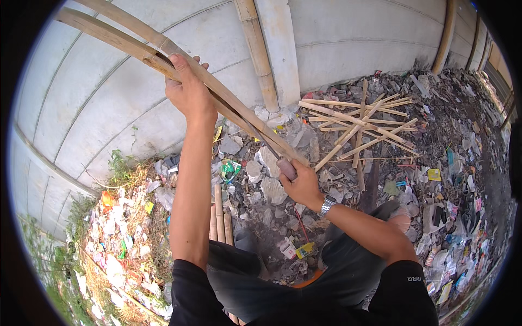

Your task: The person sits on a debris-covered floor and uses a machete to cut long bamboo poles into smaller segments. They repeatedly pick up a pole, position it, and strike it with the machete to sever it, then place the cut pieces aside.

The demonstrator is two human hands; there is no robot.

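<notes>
A long bamboo piece (117, 41), split lengthwise into two strips that spread apart at the upper left, slants across in front of me. My left hand (189, 89) is closed around it near the middle, thumb on top. My right hand (302, 187), with a metal-banded watch on the wrist, is wrapped around the handle (286, 169) of a knife at the bamboo's lower right end. The knife's dark blade (260, 133) runs along the gap between the strips; the bamboo partly hides it.
Crossed split bamboo strips (356, 127) lie piled on the littered ground to the right. Several round bamboo poles (219, 214) lie by my left leg. Ahead stands a pale concrete wall (348, 51) with an upright bamboo post (257, 54). Broken stones (272, 191) lie below the bamboo.
</notes>
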